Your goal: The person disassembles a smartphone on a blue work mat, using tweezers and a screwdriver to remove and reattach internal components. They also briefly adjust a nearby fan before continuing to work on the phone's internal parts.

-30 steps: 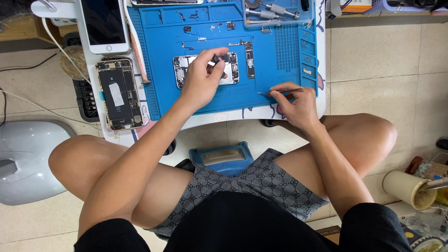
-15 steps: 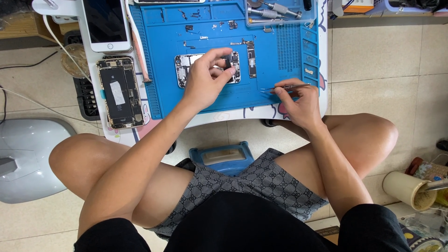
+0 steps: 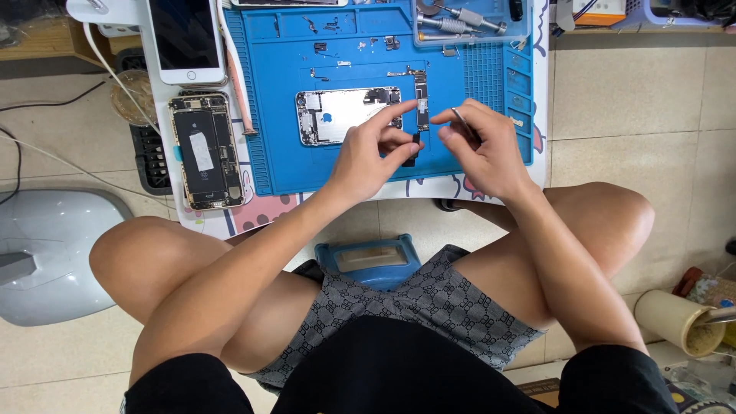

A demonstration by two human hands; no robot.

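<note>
A blue work mat (image 3: 284, 161) lies on a low table in front of me. On it rests an open silver phone housing (image 3: 341, 115), with a narrow circuit board (image 3: 422, 96) just to its right. My left hand (image 3: 368, 157) hovers below the housing and pinches a small dark part (image 3: 412, 149) between thumb and finger, the index finger stretched out. My right hand (image 3: 487, 149) is close beside it and grips thin metal tweezers (image 3: 460, 119), their tip pointing up and left. The two hands are almost touching.
Left of the mat lie an opened phone with its battery showing (image 3: 205, 149) and a white phone with a dark screen (image 3: 186, 38). Screwdrivers sit in a tray (image 3: 464, 19) at the top. A blue box (image 3: 372, 261) stands between my knees, with a grey-white appliance (image 3: 46, 253) on the floor to the left.
My left hand has come off the housing and shifted right, now pinching the small dark part. My right hand moved left from the mat's right edge, carrying the tweezers toward it.
</note>
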